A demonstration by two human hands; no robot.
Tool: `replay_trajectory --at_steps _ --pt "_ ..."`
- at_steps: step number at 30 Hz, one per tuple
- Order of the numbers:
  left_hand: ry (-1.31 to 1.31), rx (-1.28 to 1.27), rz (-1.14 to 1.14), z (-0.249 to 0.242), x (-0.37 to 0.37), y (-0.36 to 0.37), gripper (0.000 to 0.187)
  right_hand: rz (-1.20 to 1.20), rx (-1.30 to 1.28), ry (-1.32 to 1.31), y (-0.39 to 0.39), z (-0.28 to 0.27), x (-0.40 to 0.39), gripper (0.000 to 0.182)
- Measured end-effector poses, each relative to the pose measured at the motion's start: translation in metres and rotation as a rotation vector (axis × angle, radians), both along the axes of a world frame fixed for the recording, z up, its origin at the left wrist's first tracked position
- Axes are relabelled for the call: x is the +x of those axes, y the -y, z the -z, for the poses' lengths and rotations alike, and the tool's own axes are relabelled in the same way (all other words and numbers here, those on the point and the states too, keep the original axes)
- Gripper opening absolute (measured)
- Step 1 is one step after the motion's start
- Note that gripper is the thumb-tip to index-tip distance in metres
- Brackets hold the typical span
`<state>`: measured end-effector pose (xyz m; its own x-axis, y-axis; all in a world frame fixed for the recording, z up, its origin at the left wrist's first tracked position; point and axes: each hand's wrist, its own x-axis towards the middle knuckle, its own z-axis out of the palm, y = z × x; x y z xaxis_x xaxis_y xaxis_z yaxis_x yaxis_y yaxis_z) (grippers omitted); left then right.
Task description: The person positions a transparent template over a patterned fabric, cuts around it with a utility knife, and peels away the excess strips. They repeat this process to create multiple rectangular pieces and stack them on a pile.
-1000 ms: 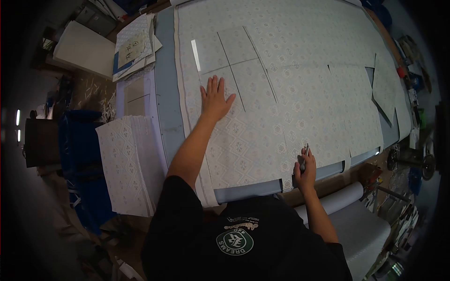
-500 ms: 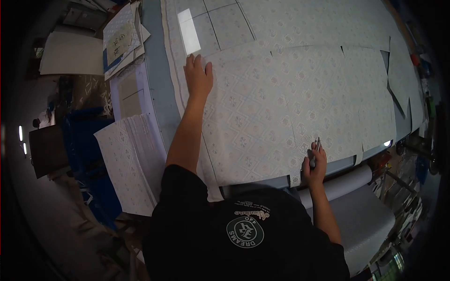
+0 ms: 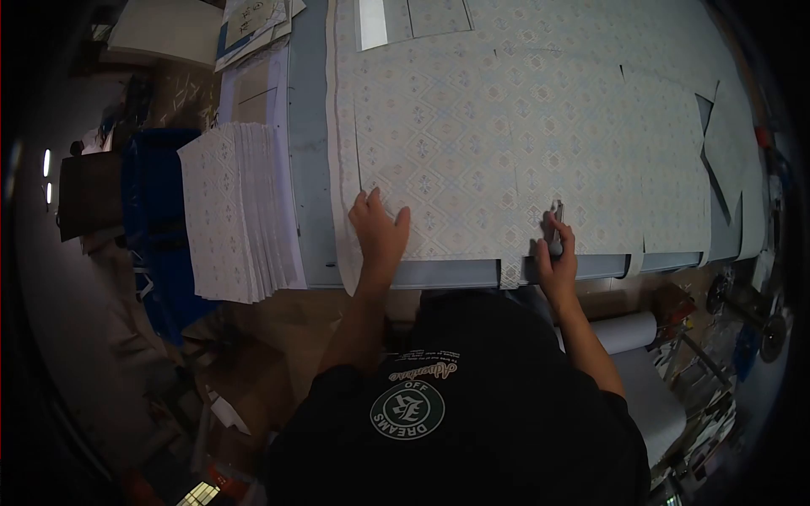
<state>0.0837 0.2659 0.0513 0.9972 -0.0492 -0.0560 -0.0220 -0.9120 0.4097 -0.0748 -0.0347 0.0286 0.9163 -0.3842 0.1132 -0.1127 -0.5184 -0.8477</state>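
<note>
A pale patterned fabric sheet (image 3: 456,152) with diamond motifs lies flat over the worktable, with straight slits in it. My left hand (image 3: 380,232) rests near the sheet's front left corner, fingers apart, beside a long slit and a narrow side strip (image 3: 344,202). Wrapped in my right hand (image 3: 558,263) is what looks like a utility knife (image 3: 556,221), its metal end pointing away from me over the sheet. Below that hand, a short fabric strip (image 3: 510,274) hangs at the table's front edge.
A thick stack of folded patterned pieces (image 3: 228,211) stands left, next to a blue bin (image 3: 152,211). Clear rectangular templates (image 3: 439,17) lie at the far side. A fabric roll (image 3: 620,331) sits below the table at right. Papers (image 3: 253,29) lie far left.
My left hand has drawn back toward me from the clear templates to the front left corner. My right hand, still holding the knife, has shifted slightly left in view. The view has also moved.
</note>
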Motion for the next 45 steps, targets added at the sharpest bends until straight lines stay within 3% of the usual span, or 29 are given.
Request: replay_trajectory --at_steps 2,6,8,9,11,12,15,17,18,20,25,28,30,40,42,45 --pt "-0.004 0.027 -0.045 -0.005 0.007 -0.003 0.073 -0.004 0.261 0.019 0.013 -0.006 -0.007 0.046" --pt "-0.087 0.033 -0.282 -0.017 0.03 -0.018 0.075 -0.095 0.231 0.095 0.064 -0.017 -0.022 0.047" --pt "-0.394 -0.336 -0.255 0.012 0.047 -0.058 0.069 -0.087 0.27 0.112 0.101 -0.013 -0.035 0.046" --pt "-0.382 -0.33 -0.26 -0.005 0.038 -0.049 0.069 -0.081 0.311 0.107 0.12 -0.01 -0.043 0.044" --pt "-0.161 -0.182 -0.021 -0.069 0.019 -0.025 0.057 -0.067 0.223 0.113 0.161 -0.012 -0.053 0.041" --pt "-0.162 -0.166 -0.024 -0.09 0.012 -0.018 0.057 -0.046 0.125 0.108 0.179 -0.012 -0.059 0.038" --pt "0.052 -0.245 -0.107 -0.15 -0.005 0.006 0.043 0.009 0.162 0.125 0.22 -0.002 -0.07 0.032" --pt "0.147 -0.524 -0.144 -0.19 -0.017 0.025 0.04 0.045 0.187 0.124 0.24 0.009 -0.074 0.031" --pt "0.155 -0.521 -0.147 -0.201 -0.021 0.033 0.04 0.039 0.191 0.13 0.243 0.009 -0.074 0.031" --pt "0.27 -0.776 -0.13 -0.211 -0.019 0.051 0.037 0.097 0.253 0.191 0.247 0.009 -0.07 0.031" --pt "0.041 -0.917 -0.088 -0.143 -0.013 0.127 0.032 0.123 0.295 0.212 0.248 0.014 -0.06 0.03" --pt "-0.081 -0.718 0.019 -0.04 -0.024 0.177 0.037 0.146 0.311 0.216 0.251 0.01 -0.063 0.03" --pt "-0.16 -0.484 0.064 -0.001 -0.045 0.206 0.046 0.155 0.336 0.204 0.253 0.007 -0.066 0.03" --pt "-0.128 -0.257 0.019 0.009 -0.058 0.23 0.059 0.163 0.264 0.066 0.249 0.008 -0.057 0.029" --pt "-0.011 -0.264 -0.036 0.015 -0.052 0.235 0.062 0.188 0.239 0.048 0.245 0.004 -0.052 0.029" --pt "-0.363 -0.433 -0.151 -0.006 -0.025 0.226 0.051 0.221 0.154 0.052 0.247 0.002 -0.049 0.027"
